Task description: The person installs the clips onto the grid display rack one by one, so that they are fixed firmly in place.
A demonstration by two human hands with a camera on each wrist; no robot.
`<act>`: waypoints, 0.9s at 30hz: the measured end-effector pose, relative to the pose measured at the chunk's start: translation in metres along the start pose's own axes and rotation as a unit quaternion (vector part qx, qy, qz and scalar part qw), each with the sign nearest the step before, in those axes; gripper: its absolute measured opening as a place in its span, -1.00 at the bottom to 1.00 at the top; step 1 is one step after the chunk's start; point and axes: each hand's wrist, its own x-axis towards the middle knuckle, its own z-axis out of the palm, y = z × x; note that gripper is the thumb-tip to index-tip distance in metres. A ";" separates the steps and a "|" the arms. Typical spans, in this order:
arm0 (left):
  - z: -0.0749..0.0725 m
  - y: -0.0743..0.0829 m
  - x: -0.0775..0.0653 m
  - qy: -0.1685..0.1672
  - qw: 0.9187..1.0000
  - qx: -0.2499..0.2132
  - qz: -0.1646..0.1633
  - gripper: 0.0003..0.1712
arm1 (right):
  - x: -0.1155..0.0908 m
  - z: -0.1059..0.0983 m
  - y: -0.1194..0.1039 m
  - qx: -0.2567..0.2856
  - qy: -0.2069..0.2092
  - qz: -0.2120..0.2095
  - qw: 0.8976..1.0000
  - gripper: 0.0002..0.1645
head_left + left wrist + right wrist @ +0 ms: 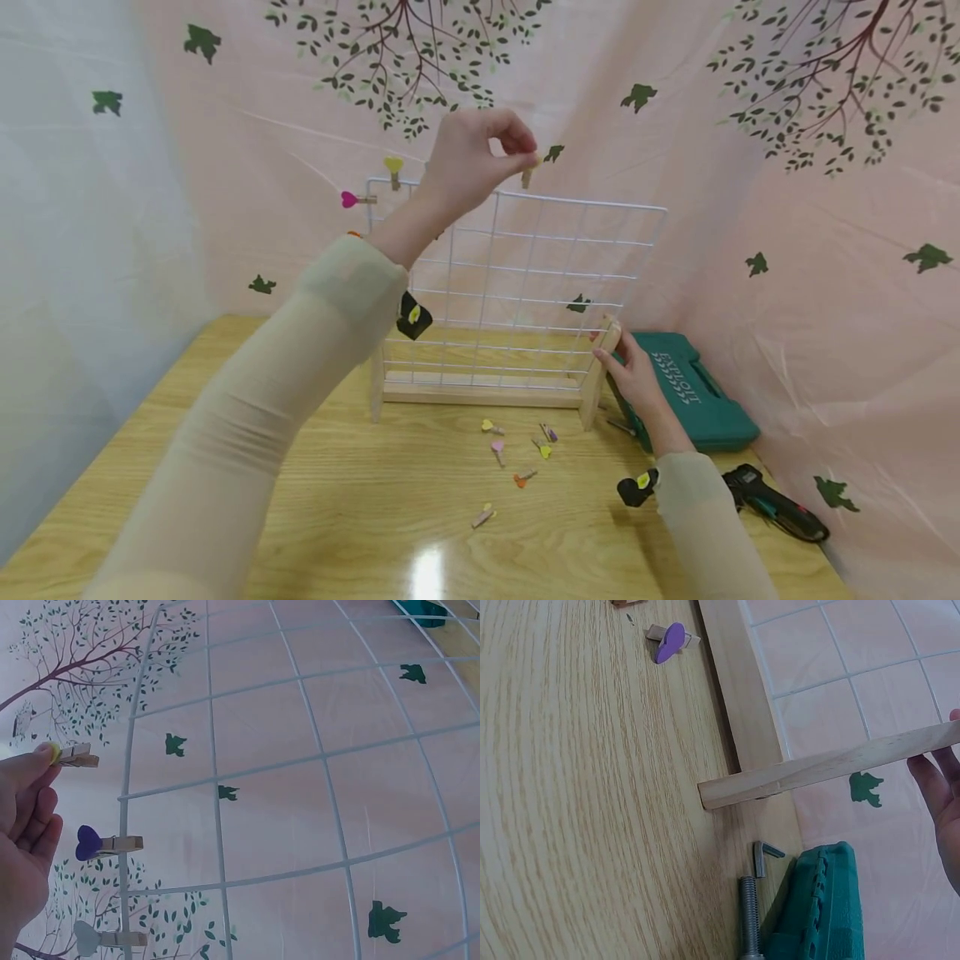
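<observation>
My left hand point(483, 158) pinches a small wooden clothespin with a yellow heart point(73, 755) just above the top wire of a white wire grid rack point(525, 275). In the left wrist view, a clothespin with a purple heart point(112, 844) and one with a pale heart point(109, 939) are clipped to that top wire. Further left on the rack sit a yellow-heart clothespin point(394, 172) and a pink-heart clothespin point(358, 199). My right hand point(633, 371) holds the upper part of the rack's right wooden upright point(817, 769) between thumb and fingers.
Several loose heart clothespins point(498, 452) lie on the wooden table point(337, 500) before the rack. At the right stand a green tool case point(697, 400) and a black-handled tool point(780, 504). A bolt point(749, 915) and a hex key point(761, 856) lie beside the case.
</observation>
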 end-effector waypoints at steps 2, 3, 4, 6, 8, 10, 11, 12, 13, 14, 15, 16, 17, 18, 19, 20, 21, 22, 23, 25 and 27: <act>0.001 -0.002 0.002 -0.011 1.000 0.002 -0.023 -0.85 | -0.001 0.001 -0.007 0.005 -0.002 0.000 1.000 -0.36; 0.002 -0.003 0.003 -0.017 0.999 0.001 -0.033 -0.85 | -0.002 0.001 -0.011 0.009 -0.002 0.001 1.000 -0.36; 0.002 -0.005 0.004 -0.022 0.999 0.003 -0.039 -0.86 | -0.002 0.002 -0.014 0.012 -0.003 0.000 1.000 -0.36; 0.004 -0.007 0.005 -0.029 0.998 0.002 -0.049 -0.87 | -0.003 0.003 -0.020 0.008 -0.002 -0.002 1.000 -0.36; 0.007 -0.009 0.006 -0.038 0.998 0.002 -0.057 -0.88 | -0.004 0.003 -0.023 0.007 0.003 0.001 1.000 -0.38; 0.009 -0.011 0.007 -0.045 0.997 0.002 -0.068 -0.88 | -0.004 0.004 -0.024 0.008 0.006 0.002 1.000 -0.39; 0.010 -0.011 0.007 -0.049 0.996 0.004 -0.073 -0.88 | -0.004 0.004 -0.024 0.008 0.006 0.001 1.000 -0.39; 0.010 -0.012 0.007 -0.054 0.996 0.008 -0.077 -0.87 | -0.004 0.004 -0.025 0.011 0.006 0.001 1.000 -0.39; 0.010 -0.012 0.007 -0.059 0.995 0.011 -0.081 -0.86 | -0.004 0.004 -0.024 0.014 0.005 0.002 1.000 -0.39; 0.010 -0.013 0.007 -0.061 0.995 0.015 -0.084 -0.85 | -0.003 0.004 -0.024 0.015 0.004 0.000 1.000 -0.38; 0.010 -0.013 0.007 -0.062 0.994 0.018 -0.083 -0.85 | -0.003 0.004 -0.023 0.018 0.003 -0.001 1.000 -0.37; 0.010 -0.013 0.006 -0.064 0.994 0.018 -0.085 -0.82 | -0.003 0.004 -0.023 0.019 0.003 -0.002 1.000 -0.37; 0.009 -0.013 0.006 -0.066 0.994 0.022 -0.082 -0.79 | -0.003 0.004 -0.023 0.020 0.002 -0.001 1.000 -0.37; 0.008 -0.013 0.005 -0.068 0.994 0.024 -0.077 -0.75 | -0.003 0.003 -0.024 0.020 0.002 -0.001 1.000 -0.38; 0.006 -0.013 0.004 -0.069 0.995 0.029 -0.071 -0.71 | -0.004 0.003 -0.024 0.020 0.002 -0.002 1.000 -0.38; 0.004 -0.013 0.002 -0.068 0.995 0.038 -0.059 -0.66 | -0.004 0.003 -0.024 0.019 0.002 -0.004 1.000 -0.38; 0.002 -0.012 0.000 -0.067 0.996 0.047 -0.047 -0.62 | -0.005 0.003 -0.025 0.017 0.000 -0.005 1.000 -0.38; -0.001 -0.011 -0.003 -0.063 0.996 0.055 -0.036 -0.58 | -0.005 0.003 -0.026 0.016 0.000 -0.006 1.000 -0.38; -0.005 -0.010 -0.006 -0.058 0.996 0.064 -0.027 -0.56 | -0.005 0.003 -0.026 0.015 0.001 -0.007 1.000 -0.38; -0.014 -0.008 -0.015 -0.042 0.996 0.077 -0.006 -0.53 | -0.005 0.003 -0.025 0.013 0.002 -0.010 1.000 -0.37; -0.024 -0.006 -0.025 -0.020 0.996 0.083 0.011 -0.52 | -0.005 0.004 -0.024 0.014 0.002 -0.007 1.000 -0.36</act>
